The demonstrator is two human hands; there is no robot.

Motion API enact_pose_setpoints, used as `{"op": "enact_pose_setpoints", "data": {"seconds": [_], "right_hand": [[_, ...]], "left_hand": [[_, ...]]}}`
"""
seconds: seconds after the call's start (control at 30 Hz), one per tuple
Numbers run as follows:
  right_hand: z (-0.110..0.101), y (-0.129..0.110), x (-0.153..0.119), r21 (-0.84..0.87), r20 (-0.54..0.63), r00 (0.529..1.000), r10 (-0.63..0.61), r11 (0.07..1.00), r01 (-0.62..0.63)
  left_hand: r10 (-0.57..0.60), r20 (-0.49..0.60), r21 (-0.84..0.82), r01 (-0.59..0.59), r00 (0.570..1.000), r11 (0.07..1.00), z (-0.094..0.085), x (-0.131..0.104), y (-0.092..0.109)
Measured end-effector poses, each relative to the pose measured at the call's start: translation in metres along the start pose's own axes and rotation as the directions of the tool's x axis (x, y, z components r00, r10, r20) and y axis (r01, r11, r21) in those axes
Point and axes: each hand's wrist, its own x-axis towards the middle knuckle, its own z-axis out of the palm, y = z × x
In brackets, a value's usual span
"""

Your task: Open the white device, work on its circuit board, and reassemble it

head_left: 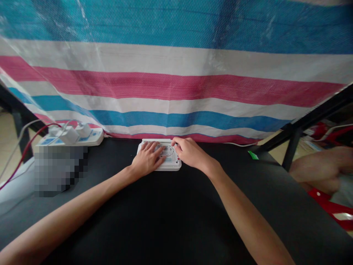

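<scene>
A white, flat, rectangular plastic board or case [171, 167] with rounded corners lies at the table's far edge. Its top seems to carry rows of small holes and an oval outline, too small to make out fully. My left hand [147, 157] rests on its left part, fingers spread. At the right side of the board, my right hand [190, 152] is closed, with thumb and index finger pinched together over the upper right corner. Whatever sits between those fingertips is hidden. A small red spot shows beside the right hand.
On the back left stands a white power strip [95, 138] with plugged-in chargers and cables. A blurred-out patch [59, 173] lies before it. A striped plastic sheet [171, 86] hangs behind the black table [171, 221]. A green scrap [253, 155] lies right; another person's leg [317, 165] shows beyond.
</scene>
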Motion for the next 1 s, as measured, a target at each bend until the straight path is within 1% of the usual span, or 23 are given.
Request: {"op": "enact_pose_setpoints", "data": {"seconds": [0.2,0.33,0.53,0.7,0.83,0.9,1.0], "right_hand": [[0.0,0.001,0.001,0.009,-0.006,1.0,-0.015,1.0,0.015],[-0.001,0.0,0.001,0.013,0.005,1.0,0.005,1.0,-0.005],[-0.002,0.0,0.0,0.029,0.0,1.0,-0.015,0.999,0.015],[-0.005,0.006,-0.003,0.083,0.051,0.999,-0.011,0.997,0.007],[-0.007,0.009,-0.004,0.107,0.073,0.997,0.005,0.994,-0.012],[-0.008,0.005,-0.004,0.071,0.094,0.995,0.019,0.997,-0.026],[-0.012,-0.004,-0.004,-0.087,0.09,0.991,0.097,0.992,-0.089]], "left_hand": [[0.008,0.009,0.035,-0.009,1.0,0.999,0.0,0.0,0.0],[0.001,0.005,0.025,-0.001,1.0,1.0,0.0,0.0,0.0],[0.001,0.003,-0.006,-0.001,1.0,1.0,0.0,0.0,0.001],[-0.005,0.005,-0.028,0.005,1.0,1.0,0.0,0.0,0.0],[0.007,0.022,0.011,-0.007,1.0,1.0,0.001,0.0,-0.001],[0.009,0.02,0.021,-0.009,1.0,1.0,0.001,-0.001,-0.001],[0.004,-0.001,-0.008,-0.004,1.0,1.0,0.002,-0.001,-0.001]]}}
